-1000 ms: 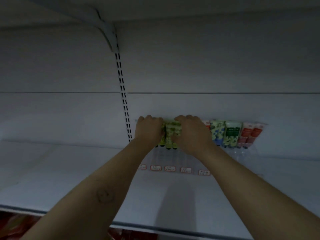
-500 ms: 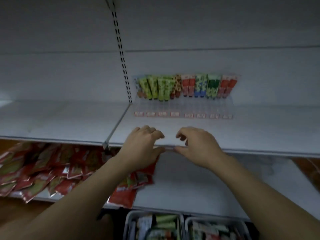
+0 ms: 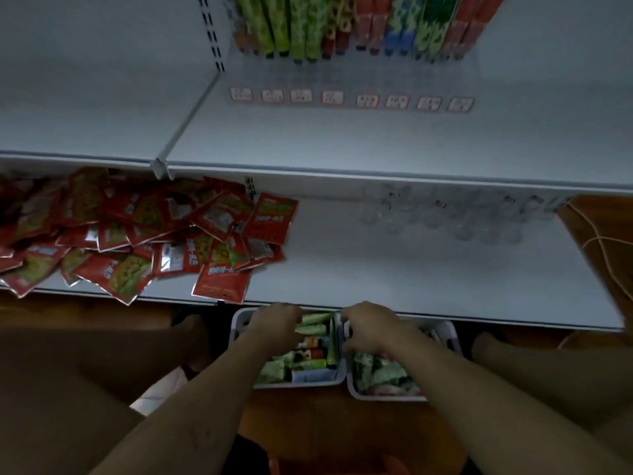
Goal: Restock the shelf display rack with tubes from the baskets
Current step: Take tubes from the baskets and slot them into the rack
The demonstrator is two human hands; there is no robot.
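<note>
Two white baskets stand side by side on the floor under the lowest shelf. The left basket holds green and mixed tubes; the right basket holds more tubes. My left hand reaches down into the left basket, its curled fingers against the green tubes. My right hand hovers over the divide between the baskets, fingers curled downward. Whether either hand holds a tube is hidden. On the upper shelf the clear display rack carries a row of green, red and blue tubes.
A heap of red sachets covers the left of the lower shelf. Clear plastic holders sit at its back right. A thin cord hangs at the right. Price labels line the rack front.
My view has dropped from the upper shelf to the floor. Both hands have left the rack, passed the shelf edge and come down into the baskets.
</note>
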